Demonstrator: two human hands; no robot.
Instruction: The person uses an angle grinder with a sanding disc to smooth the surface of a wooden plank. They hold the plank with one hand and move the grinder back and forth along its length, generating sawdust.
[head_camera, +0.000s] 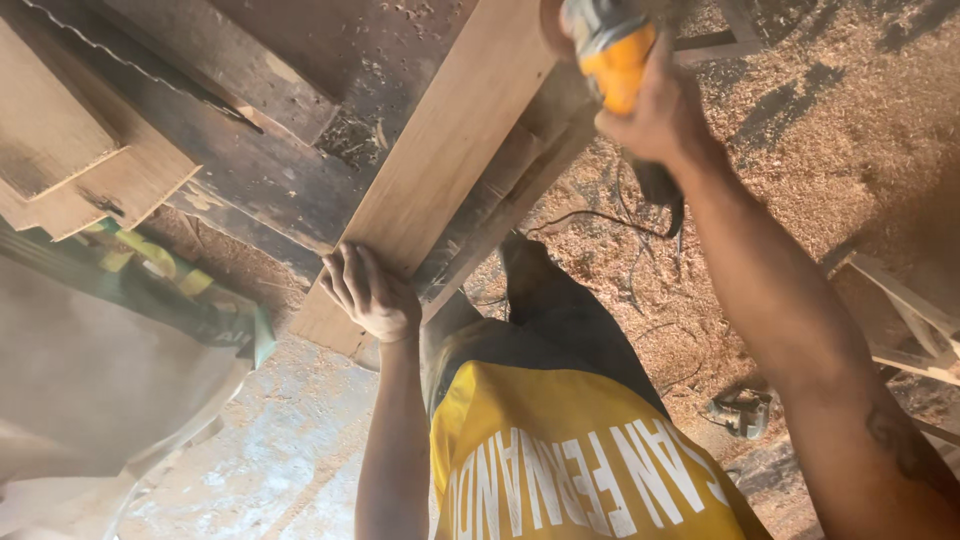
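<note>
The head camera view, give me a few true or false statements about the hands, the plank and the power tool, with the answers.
1. The left hand rests on the near end of the wooden plank. True.
2. The right hand grips a blue hammer. False: it holds a yellow power tool.
3. Sawdust covers the floor. True.
4. Both hands hold the tool. False: only the right does.

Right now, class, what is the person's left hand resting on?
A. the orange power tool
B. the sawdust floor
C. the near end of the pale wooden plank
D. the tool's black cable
C: the left hand presses flat on the near end of the plank, while the right hand grips the orange power tool.
</note>
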